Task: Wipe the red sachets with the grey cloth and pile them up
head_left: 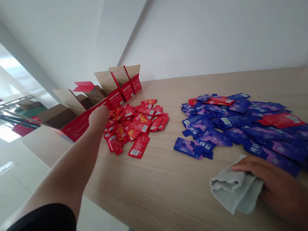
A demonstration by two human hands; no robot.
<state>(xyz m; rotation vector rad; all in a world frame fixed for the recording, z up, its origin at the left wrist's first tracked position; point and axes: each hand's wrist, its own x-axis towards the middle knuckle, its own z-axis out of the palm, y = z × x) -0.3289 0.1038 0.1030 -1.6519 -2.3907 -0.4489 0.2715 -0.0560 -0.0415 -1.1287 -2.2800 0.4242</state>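
My left hand [98, 116] is stretched far out at the left edge of a pile of red sachets [135, 124], close to the row of boxes. Its fingers look curled in, and whatever they hold is hidden from me. In my right hand [269, 179] is a folded pale grey cloth [234, 188], pinched between thumb and fingers just above the table. Beside that hand spreads a large heap of blue-purple sachets [201, 126]. A red sachet [281, 120] lies on top of this heap, with more red ones at its far side.
Several red cardboard boxes [74, 131] with raised flaps line the left edge of the wooden table [152, 188]. A white wall [216, 26] rises behind the table. At far left are a tiled floor [2, 179] and a red object [24, 129] beyond the table edge.
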